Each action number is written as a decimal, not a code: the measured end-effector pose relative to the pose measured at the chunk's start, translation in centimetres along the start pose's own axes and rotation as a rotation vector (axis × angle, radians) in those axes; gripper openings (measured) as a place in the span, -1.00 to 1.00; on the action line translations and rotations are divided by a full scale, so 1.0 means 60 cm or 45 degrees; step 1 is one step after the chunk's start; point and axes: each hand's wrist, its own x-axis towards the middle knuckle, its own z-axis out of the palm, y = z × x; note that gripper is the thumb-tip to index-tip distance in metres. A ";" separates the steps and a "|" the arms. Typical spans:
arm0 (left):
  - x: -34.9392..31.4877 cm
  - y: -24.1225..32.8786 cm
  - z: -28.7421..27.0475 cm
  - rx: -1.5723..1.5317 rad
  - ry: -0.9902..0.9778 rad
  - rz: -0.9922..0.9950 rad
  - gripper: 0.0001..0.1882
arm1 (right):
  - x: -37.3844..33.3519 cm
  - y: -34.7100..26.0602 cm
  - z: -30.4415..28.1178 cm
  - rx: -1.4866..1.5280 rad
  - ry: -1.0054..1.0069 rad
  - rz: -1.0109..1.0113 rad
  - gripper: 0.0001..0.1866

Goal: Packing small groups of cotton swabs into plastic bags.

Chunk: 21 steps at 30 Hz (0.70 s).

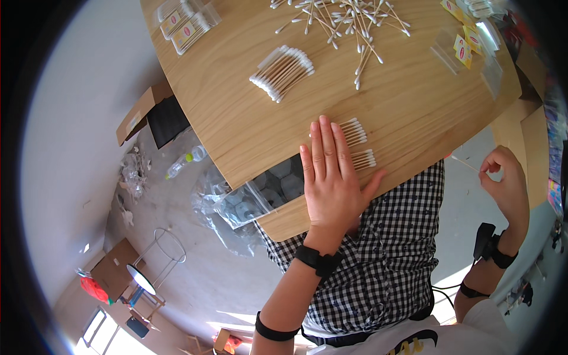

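My left hand (332, 186) lies flat near the table's front edge, fingers stretched out. It covers part of two small rows of cotton swabs; the far row (354, 132) and the near row (363, 159) stick out to the right of its fingers. My right hand (503, 174) is off the table's right edge, thumb and fingertips pinched on one cotton swab (466, 164) that points left. Beyond my left hand a neat stack of cotton swabs (283, 73) rests on the wood. A loose heap of swabs (349, 21) is scattered farther back.
The wooden table (225, 106) carries packed swab bags (184, 29) at the far left and yellow cards (464, 50) with clear sleeves at the right. A clear plastic bag (239, 207) hangs by the front edge. An open carton (142, 115) and a bottle (177, 165) are leftward below.
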 end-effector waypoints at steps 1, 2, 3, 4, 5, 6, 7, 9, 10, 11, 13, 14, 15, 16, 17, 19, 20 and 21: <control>-0.001 0.004 0.011 -0.021 -0.002 0.008 0.08 | -0.016 0.029 -0.006 -0.052 0.072 0.094 -0.83; -0.003 0.005 0.015 -0.003 0.044 0.041 0.08 | -0.023 0.042 -0.006 -0.090 0.141 0.178 -0.82; -0.006 0.005 0.018 0.017 0.089 0.074 0.08 | -0.021 0.047 0.002 -0.091 0.142 0.182 -0.82; -0.008 0.000 0.006 0.073 0.107 0.103 0.08 | -0.013 0.039 0.015 0.025 0.174 0.129 -0.83; -0.007 0.002 0.010 0.064 0.106 0.108 0.08 | -0.006 0.031 0.028 0.113 0.208 0.095 -0.83; -0.005 0.004 0.012 0.096 0.032 0.106 0.08 | 0.004 0.009 0.044 0.154 0.215 0.011 -0.84; -0.007 0.001 0.012 0.144 -0.050 0.097 0.09 | 0.018 -0.023 0.070 0.210 0.212 -0.077 -0.86; 0.000 0.002 -0.003 0.163 -0.077 0.073 0.09 | 0.040 -0.074 0.106 0.449 0.181 -0.197 -0.88; 0.003 0.006 0.005 0.137 -0.107 0.052 0.10 | 0.053 -0.083 0.126 0.485 0.220 -0.263 -0.87; 0.007 0.010 0.006 0.137 -0.110 0.055 0.10 | 0.066 -0.092 0.143 0.536 0.260 -0.335 -0.86; 0.008 0.013 0.006 0.153 -0.129 0.063 0.11 | 0.092 -0.111 0.171 0.601 0.296 -0.427 -0.85; 0.008 0.012 0.006 0.162 -0.127 0.062 0.11 | 0.104 -0.118 0.183 0.654 0.340 -0.518 -0.83; 0.008 0.010 0.008 0.147 -0.111 0.069 0.11 | 0.113 -0.122 0.193 0.660 0.342 -0.522 -0.83; 0.006 0.009 0.008 0.128 -0.101 0.074 0.10 | 0.119 -0.125 0.204 0.702 0.356 -0.625 -0.82; 0.005 0.008 0.008 0.129 -0.104 0.072 0.10 | 0.121 -0.126 0.214 0.742 0.371 -0.727 -0.80; 0.003 0.004 0.007 0.108 -0.083 0.071 0.10 | 0.117 -0.124 0.233 0.763 0.399 -0.697 -0.80; 0.002 0.003 0.006 0.110 -0.087 0.067 0.10 | 0.114 -0.118 0.238 0.734 0.399 -0.723 -0.80; 0.002 0.002 0.006 0.100 -0.086 0.067 0.10 | 0.113 -0.114 0.241 0.704 0.399 -0.749 -0.80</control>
